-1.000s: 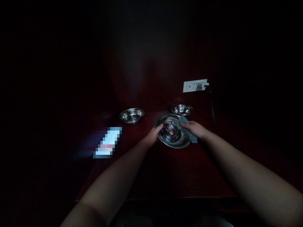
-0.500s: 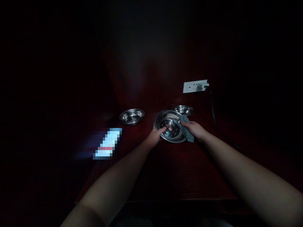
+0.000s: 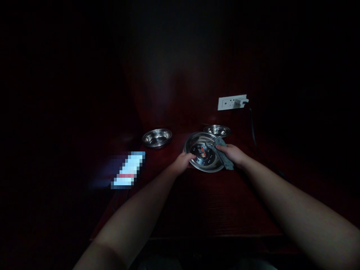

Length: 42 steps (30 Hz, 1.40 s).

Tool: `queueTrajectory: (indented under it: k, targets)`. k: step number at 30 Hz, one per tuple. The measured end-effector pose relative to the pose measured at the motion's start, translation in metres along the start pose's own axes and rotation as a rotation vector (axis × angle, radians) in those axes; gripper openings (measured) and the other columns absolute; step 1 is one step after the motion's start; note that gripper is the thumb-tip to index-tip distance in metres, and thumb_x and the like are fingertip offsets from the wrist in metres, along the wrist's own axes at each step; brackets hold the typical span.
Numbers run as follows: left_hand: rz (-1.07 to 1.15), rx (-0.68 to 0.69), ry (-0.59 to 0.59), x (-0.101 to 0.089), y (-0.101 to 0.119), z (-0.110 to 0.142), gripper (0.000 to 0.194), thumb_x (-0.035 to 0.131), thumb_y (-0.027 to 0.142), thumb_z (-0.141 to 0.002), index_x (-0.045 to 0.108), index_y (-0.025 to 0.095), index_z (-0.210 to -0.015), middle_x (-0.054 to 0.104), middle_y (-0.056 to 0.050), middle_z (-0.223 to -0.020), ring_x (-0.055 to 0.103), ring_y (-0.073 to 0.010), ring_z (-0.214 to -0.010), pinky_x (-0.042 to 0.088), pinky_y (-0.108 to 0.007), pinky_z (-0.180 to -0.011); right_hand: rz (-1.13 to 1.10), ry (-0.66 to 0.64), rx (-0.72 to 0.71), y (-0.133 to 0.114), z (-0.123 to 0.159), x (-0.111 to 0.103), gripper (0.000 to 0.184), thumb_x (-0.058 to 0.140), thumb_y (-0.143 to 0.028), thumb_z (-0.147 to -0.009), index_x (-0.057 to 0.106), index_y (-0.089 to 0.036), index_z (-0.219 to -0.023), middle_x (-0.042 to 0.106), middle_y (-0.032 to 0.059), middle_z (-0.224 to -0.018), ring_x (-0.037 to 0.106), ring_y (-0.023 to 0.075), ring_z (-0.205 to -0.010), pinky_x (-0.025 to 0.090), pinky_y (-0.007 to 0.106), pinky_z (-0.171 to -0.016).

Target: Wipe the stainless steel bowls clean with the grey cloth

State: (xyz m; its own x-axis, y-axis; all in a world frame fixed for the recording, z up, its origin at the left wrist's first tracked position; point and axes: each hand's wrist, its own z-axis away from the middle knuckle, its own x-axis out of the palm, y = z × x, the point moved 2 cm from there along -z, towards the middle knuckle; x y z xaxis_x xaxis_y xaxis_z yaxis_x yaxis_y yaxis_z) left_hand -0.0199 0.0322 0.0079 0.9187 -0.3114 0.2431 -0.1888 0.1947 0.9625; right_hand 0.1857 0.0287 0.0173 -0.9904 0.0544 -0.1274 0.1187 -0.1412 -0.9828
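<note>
A shiny steel bowl [image 3: 194, 140] with an orange and white label inside is held tilted toward me above the dark red table. My left hand [image 3: 182, 163] grips its left rim, thumb inside and fingers hidden beneath. In my right hand [image 3: 231, 153] is a grey-green cloth [image 3: 224, 155], pinched against the bowl's right rim with the thumb on top. Part of the cloth hangs over the rim. Just behind the held bowl sits another steel bowl [image 3: 216, 130], partly covered by it. One more steel bowl [image 3: 156, 138] stands to the left, apart from my hands.
On the left lies a lit phone-like screen [image 3: 128, 170], blurred into blocks, with a cable near it. A white wall socket [image 3: 232, 102] holds a plug, whose black cord [image 3: 252, 127] runs down at the right. The table's front edge [image 3: 197, 238] crosses below my forearms.
The held bowl has shifted slightly down and turned a little, its label moving right. My left thumb sits nearer the rim, and the cloth reaches slightly lower at the right.
</note>
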Motion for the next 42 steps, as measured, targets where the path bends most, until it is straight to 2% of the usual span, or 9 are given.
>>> queueTrajectory:
  k: [6,11,19,22,27,32,37,42]
  targets:
    - [-0.041,-0.045,-0.05,-0.003,-0.001,0.001,0.04,0.054,0.015,-0.062,0.053,0.014,-0.102,0.063,-0.003,-0.069,0.06,-0.0177,-0.064,0.049,-0.035,-0.066,-0.078,-0.048,0.073,-0.002,0.005,-0.001,0.015,0.058,-0.026,-0.079,0.063,-0.012,-0.08,0.07,0.0101,-0.071,0.066,0.0176,-0.057,0.054,0.024,-0.053]
    - [-0.003,-0.007,-0.065,-0.005,0.0,0.0,0.041,0.055,0.013,-0.058,0.054,0.014,-0.1,0.065,-0.002,-0.078,0.061,-0.0179,-0.073,0.047,-0.033,-0.073,-0.109,-0.084,0.066,-0.002,0.005,-0.002,0.016,0.061,-0.026,-0.077,0.064,-0.011,-0.08,0.07,0.0096,-0.071,0.065,0.0171,-0.055,0.054,0.024,-0.052]
    - [0.05,-0.02,-0.167,-0.005,-0.001,0.005,0.046,0.057,0.016,-0.059,0.055,0.013,-0.105,0.067,-0.005,-0.081,0.062,-0.0192,-0.072,0.045,-0.036,-0.076,-0.106,-0.225,0.097,0.0,0.007,-0.005,0.019,0.062,-0.029,-0.074,0.065,-0.011,-0.078,0.07,0.0094,-0.068,0.065,0.0175,-0.054,0.053,0.025,-0.051]
    - [0.082,-0.019,-0.209,-0.006,-0.004,0.003,0.044,0.058,0.02,-0.064,0.057,0.013,-0.107,0.068,-0.008,-0.089,0.063,-0.0218,-0.08,0.044,-0.038,-0.081,-0.106,-0.261,0.08,0.0,0.006,-0.004,0.018,0.063,-0.029,-0.074,0.065,-0.012,-0.078,0.07,0.0082,-0.068,0.064,0.0166,-0.054,0.053,0.024,-0.052]
    - [0.161,0.037,-0.268,-0.001,-0.003,-0.003,0.046,0.053,0.042,-0.076,0.056,0.015,-0.113,0.064,-0.011,-0.108,0.057,-0.0262,-0.104,0.038,-0.042,-0.095,-0.078,-0.21,0.036,0.004,0.0,-0.002,0.017,0.063,-0.03,-0.075,0.065,-0.013,-0.078,0.07,0.0071,-0.067,0.064,0.0158,-0.053,0.052,0.023,-0.051]
    - [0.196,0.018,-0.183,-0.001,-0.003,-0.007,0.06,0.043,0.06,-0.077,0.051,0.019,-0.121,0.06,-0.011,-0.117,0.053,-0.028,-0.112,0.04,-0.045,-0.094,-0.109,-0.112,-0.002,0.004,-0.003,0.002,0.016,0.06,-0.028,-0.078,0.064,-0.012,-0.078,0.07,0.0073,-0.067,0.064,0.016,-0.054,0.052,0.024,-0.052]
    - [0.188,0.082,-0.099,-0.002,-0.003,-0.004,0.061,0.059,0.048,-0.073,0.042,0.024,-0.126,0.053,-0.01,-0.126,0.055,-0.0277,-0.108,0.045,-0.046,-0.089,-0.121,-0.046,-0.002,0.005,-0.006,0.005,0.016,0.056,-0.026,-0.08,0.063,-0.012,-0.078,0.069,0.0072,-0.066,0.064,0.0159,-0.053,0.052,0.024,-0.051]
    - [0.197,0.183,-0.071,0.002,-0.001,0.002,0.062,0.064,0.035,-0.071,0.038,0.028,-0.127,0.053,-0.007,-0.124,0.055,-0.025,-0.107,0.045,-0.043,-0.089,-0.124,-0.024,-0.02,0.005,-0.007,0.005,0.016,0.056,-0.026,-0.08,0.064,-0.012,-0.08,0.07,0.0079,-0.072,0.065,0.0165,-0.057,0.053,0.025,-0.055]
